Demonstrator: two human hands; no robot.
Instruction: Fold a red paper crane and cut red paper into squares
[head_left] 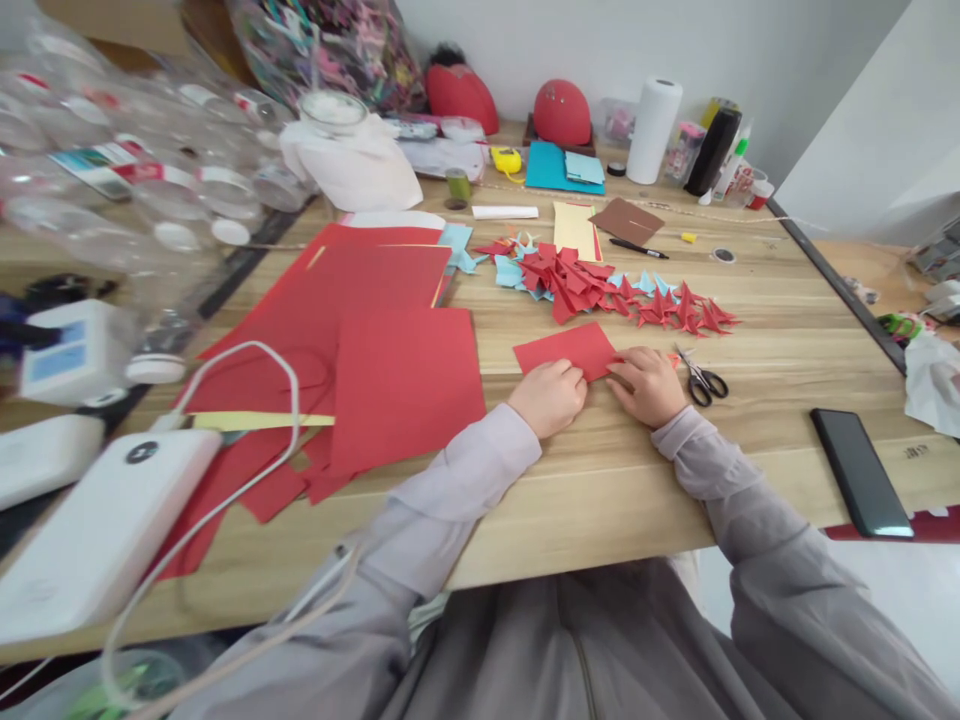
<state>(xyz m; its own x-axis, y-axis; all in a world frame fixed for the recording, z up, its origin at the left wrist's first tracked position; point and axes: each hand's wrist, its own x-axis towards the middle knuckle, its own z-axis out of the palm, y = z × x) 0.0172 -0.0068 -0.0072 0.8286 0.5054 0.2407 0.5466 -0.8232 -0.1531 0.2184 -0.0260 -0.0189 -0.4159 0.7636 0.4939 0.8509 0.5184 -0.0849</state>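
Observation:
A piece of red paper [564, 347], which looks folded into a rectangle, lies on the wooden table between my two hands. My left hand [551, 396] is closed at its near edge, fingers curled and pressed on the paper. At the right corner, my right hand [646, 386] pinches the paper between thumb and fingers. Just right of that hand lie black-handled scissors [703, 382], with a small orange-red scrap by the fingers. Beyond the paper is a heap of folded red paper pieces [570, 282], mixed with light blue ones.
Large red sheets [409, 385] cover the table's left side, beside a white power bank [112, 520] with a looping cable. A phone [861, 470] lies at the right edge. Plastic bottles [161, 190] crowd the far left. A yellow tape measure [507, 160] and white roll [654, 132] stand behind.

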